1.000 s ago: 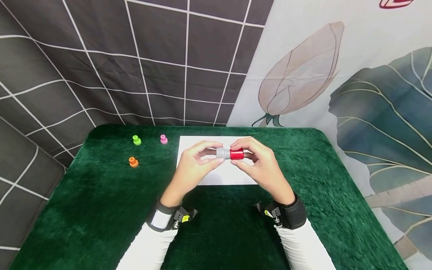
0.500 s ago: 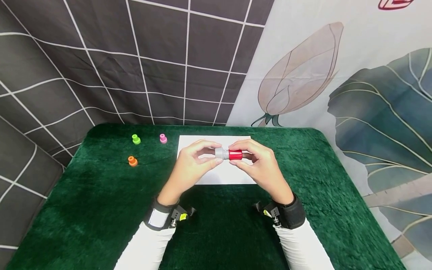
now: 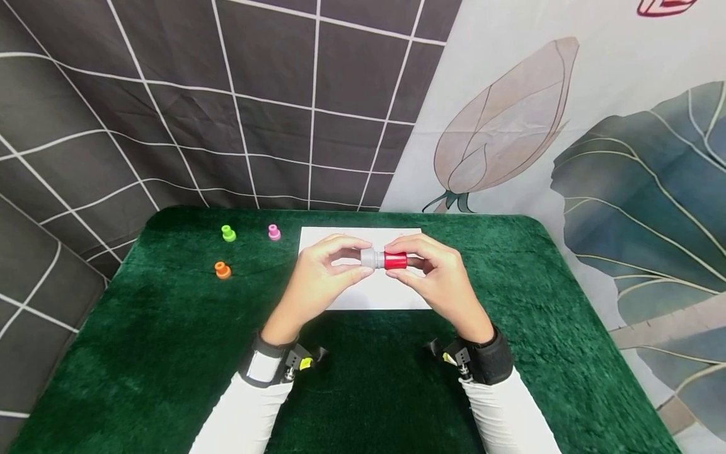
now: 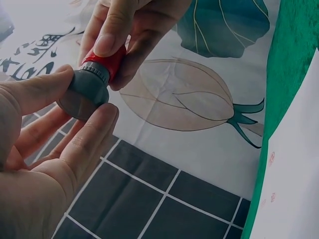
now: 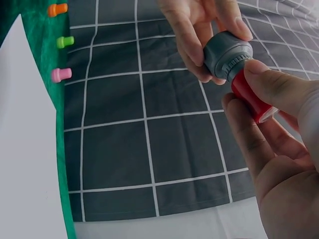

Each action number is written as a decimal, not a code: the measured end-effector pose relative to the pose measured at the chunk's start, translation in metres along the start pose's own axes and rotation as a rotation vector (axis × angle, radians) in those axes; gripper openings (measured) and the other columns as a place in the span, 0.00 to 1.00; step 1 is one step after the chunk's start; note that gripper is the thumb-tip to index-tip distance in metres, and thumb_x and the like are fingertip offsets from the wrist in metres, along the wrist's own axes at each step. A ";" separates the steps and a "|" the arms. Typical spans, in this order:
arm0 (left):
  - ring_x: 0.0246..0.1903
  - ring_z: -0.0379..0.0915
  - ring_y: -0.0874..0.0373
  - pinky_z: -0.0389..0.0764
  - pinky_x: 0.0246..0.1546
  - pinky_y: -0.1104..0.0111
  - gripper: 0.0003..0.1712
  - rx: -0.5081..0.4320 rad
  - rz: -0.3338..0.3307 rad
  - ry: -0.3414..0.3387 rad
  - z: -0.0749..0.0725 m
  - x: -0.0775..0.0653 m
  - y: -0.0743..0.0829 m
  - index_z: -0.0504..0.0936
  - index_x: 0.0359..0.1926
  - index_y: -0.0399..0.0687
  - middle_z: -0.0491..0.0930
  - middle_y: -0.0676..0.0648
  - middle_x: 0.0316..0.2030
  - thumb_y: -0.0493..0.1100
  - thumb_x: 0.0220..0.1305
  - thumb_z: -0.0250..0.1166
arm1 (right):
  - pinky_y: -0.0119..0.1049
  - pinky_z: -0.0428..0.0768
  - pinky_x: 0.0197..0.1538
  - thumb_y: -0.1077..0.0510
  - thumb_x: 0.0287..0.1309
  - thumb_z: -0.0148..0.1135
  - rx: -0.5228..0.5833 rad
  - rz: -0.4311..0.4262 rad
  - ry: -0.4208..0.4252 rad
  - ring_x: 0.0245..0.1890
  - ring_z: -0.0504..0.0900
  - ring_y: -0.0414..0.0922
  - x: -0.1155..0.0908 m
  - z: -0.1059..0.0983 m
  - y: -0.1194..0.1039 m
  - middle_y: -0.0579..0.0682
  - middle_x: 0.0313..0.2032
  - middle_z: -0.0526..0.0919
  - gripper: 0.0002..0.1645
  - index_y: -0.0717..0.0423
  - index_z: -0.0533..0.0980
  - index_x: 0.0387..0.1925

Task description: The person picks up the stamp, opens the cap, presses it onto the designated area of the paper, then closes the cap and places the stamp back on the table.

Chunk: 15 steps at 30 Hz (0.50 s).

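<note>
Over the white paper, both hands hold a small red-and-grey stamp point(image 3: 396, 260) lying level between them. My left hand point(image 3: 323, 272) pinches the wide grey end point(image 4: 82, 95) between thumb and fingers. The red barrel point(image 5: 249, 93) is pinched by my right hand point(image 3: 441, 275), its thumb along the side. A ribbed grey collar point(image 5: 234, 66) shows where the two parts meet, and they look joined. In the right wrist view, a pale tip pokes out of the red barrel's outer end.
White paper point(image 3: 374, 296) lies under the hands; faint reddish marks show on it in the left wrist view. To the left stand small pegs: green point(image 3: 229, 234), pink point(image 3: 275, 232) and orange point(image 3: 223, 271). The table has a green cloth point(image 3: 147, 328), with patterned hangings behind.
Very little differs. The left wrist has shifted slightly left, and the stamp sits a touch further left in the head view. Both hands keep their hold.
</note>
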<state>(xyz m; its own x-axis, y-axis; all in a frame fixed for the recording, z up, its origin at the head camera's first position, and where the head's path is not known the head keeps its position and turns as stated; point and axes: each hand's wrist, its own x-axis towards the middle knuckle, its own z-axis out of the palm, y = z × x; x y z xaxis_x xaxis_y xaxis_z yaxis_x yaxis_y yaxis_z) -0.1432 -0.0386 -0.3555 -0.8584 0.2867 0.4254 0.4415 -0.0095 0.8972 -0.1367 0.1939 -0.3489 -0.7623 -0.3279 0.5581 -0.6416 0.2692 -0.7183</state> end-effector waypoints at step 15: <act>0.51 0.84 0.51 0.88 0.51 0.59 0.22 0.011 0.083 0.011 0.000 -0.001 0.000 0.86 0.52 0.36 0.85 0.42 0.51 0.29 0.54 0.77 | 0.39 0.88 0.53 0.77 0.50 0.74 0.088 0.000 0.036 0.49 0.85 0.43 0.000 0.002 -0.001 0.57 0.47 0.86 0.20 0.64 0.85 0.47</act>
<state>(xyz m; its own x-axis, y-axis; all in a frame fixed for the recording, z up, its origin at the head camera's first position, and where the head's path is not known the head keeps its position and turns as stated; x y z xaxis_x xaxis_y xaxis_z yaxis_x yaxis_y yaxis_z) -0.1421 -0.0388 -0.3556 -0.8217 0.2750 0.4993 0.5137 -0.0223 0.8577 -0.1361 0.1918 -0.3492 -0.7659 -0.2950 0.5713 -0.6327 0.1877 -0.7513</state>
